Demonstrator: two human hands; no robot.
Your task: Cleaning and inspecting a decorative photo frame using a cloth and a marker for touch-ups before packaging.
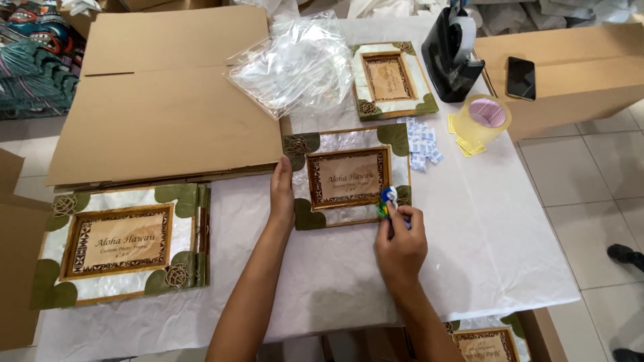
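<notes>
My left hand (282,194) lies flat, fingers together, against the left edge of the frame (347,177) in the middle of the surface (483,268), which seems to keep it from sliding. My right hand (401,241) pinches a small blue, green and white piece (388,200) at the frame's lower right corner, fingers narrow around it. Another frame (121,245) sits at the surface's left edge, a third (392,80) at the far edge beside loose plastic bags (295,64).

Left hand (282,194) flat against edge of middle photo frame (347,177) on white-covered table (496,255); right hand (401,245) pinching small multicoloured cloth (388,199) at frame's lower right corner; tape roll (481,119) well apart.
</notes>
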